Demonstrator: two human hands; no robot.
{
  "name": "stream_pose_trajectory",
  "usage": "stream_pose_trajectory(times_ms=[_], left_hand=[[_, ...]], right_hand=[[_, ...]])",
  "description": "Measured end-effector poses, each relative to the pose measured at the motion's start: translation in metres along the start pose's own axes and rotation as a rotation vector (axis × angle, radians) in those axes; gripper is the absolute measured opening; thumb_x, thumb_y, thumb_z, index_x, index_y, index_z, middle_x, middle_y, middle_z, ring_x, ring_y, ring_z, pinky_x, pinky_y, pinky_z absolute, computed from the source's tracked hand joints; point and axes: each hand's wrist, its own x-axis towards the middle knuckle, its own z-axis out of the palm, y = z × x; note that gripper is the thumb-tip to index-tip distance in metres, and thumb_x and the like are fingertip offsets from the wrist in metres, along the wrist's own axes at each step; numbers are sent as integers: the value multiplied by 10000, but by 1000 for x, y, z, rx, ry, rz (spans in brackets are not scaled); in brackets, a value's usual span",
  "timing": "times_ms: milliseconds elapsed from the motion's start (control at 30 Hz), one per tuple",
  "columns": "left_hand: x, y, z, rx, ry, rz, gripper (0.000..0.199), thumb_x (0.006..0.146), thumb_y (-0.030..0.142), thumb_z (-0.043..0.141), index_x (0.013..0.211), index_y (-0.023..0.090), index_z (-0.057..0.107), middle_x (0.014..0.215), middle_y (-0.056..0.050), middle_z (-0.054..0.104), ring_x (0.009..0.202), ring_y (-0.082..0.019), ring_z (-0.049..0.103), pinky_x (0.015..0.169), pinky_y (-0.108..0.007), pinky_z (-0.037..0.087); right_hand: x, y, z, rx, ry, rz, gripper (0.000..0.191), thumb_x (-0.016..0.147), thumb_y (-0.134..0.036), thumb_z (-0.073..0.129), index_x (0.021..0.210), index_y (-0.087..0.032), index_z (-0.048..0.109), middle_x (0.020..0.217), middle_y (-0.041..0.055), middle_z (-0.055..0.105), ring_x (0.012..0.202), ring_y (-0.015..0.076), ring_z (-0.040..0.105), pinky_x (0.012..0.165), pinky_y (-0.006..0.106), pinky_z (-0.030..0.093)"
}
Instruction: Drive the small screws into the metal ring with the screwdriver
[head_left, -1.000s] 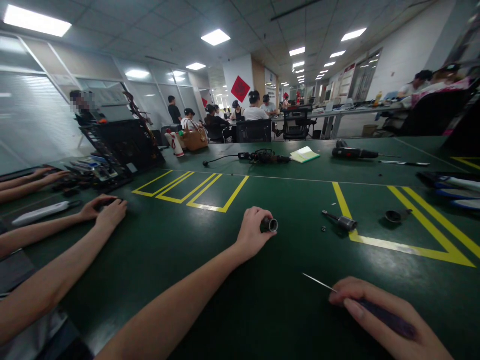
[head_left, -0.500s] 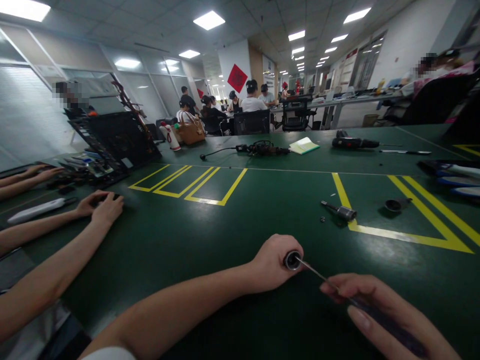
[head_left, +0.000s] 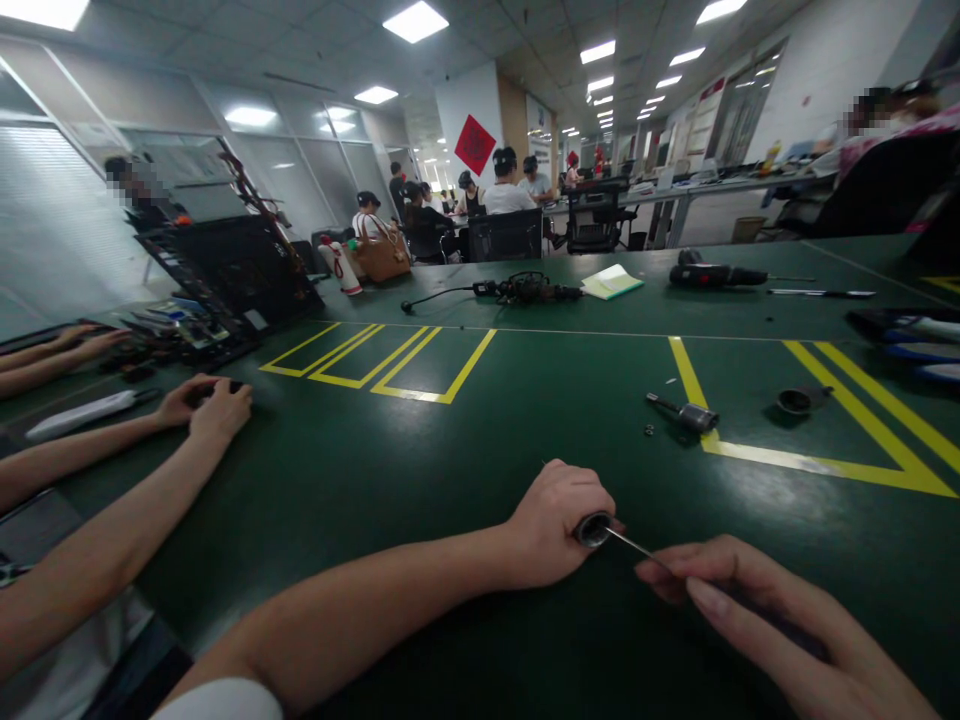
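Observation:
My left hand (head_left: pixel 551 520) is wrapped round a hollow, round metal part (head_left: pixel 584 535), whose open end faces right; the rest is hidden in my fist. In my right hand (head_left: pixel 765 610) is a tool that looks like a screwdriver (head_left: pixel 634 543). Its thin shaft reaches into the part's opening, and the handle lies mostly hidden under my fingers. Beyond my hands, a dark metal cylinder with a spindle (head_left: pixel 694 416) lies across yellow tape, with tiny rings (head_left: pixel 649 430) beside it. Farther right rests a cone-shaped metal housing (head_left: pixel 802 401).
On the green table (head_left: pixel 420 460), a co-worker's hands (head_left: pixel 214 405) hold a small dark object at left. A corded dark assembly (head_left: pixel 529 289), a notepad (head_left: pixel 613 282), a black power tool (head_left: pixel 716 273) and a pen (head_left: pixel 821 293) lie along the back. Blue-handled tools (head_left: pixel 926 350) sit at far right.
My right thumb has closed in toward the fingers on the tool. The part's opening in my left hand has turned slightly. The whole view has shifted a little.

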Motion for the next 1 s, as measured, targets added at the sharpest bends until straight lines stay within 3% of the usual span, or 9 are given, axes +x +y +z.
stream_pose_trajectory(times_ms=[133,400,533,667,767,1000], left_hand=[[2,1,-2,-74,-11,5,154,841,242,562,720,164,509,704,7,589,706,-120,547,702,-262,347],[1,0,2,-24,-3,-13,145,838,224,581,721,163,519,714,18,582,708,-114,534,687,-259,327],[1,-2,3,-38,-17,-12,136,831,220,582,725,164,519,707,17,581,698,-114,535,680,-258,327],[2,-2,1,-92,-37,-17,128,821,215,578,725,167,509,705,17,580,713,-122,543,706,-259,345],[3,-2,0,-115,-67,-14,116,811,207,574,727,169,504,726,10,588,739,-131,551,733,-266,355],[3,-1,0,-26,-81,-58,131,844,228,557,733,169,523,741,5,594,737,-131,547,716,-271,348]], right_hand=[[3,-1,-2,196,-54,143,286,884,-474,486,885,-303,716,964,17,741,953,207,683,808,253,550],[-4,0,8,-102,108,-205,141,810,-375,607,880,-356,728,940,-6,747,875,202,702,773,228,558],[-3,-2,1,-86,50,-30,218,826,-450,563,863,-322,736,902,20,748,859,220,702,759,264,567],[2,-4,0,142,12,154,274,841,-482,540,867,-282,726,941,38,742,917,226,680,787,284,550],[4,-7,3,281,49,190,289,827,-487,545,813,-258,722,913,49,744,892,228,682,776,296,553],[-5,-10,5,-76,83,-19,217,813,-455,567,853,-310,723,917,18,736,884,211,686,776,260,551]])
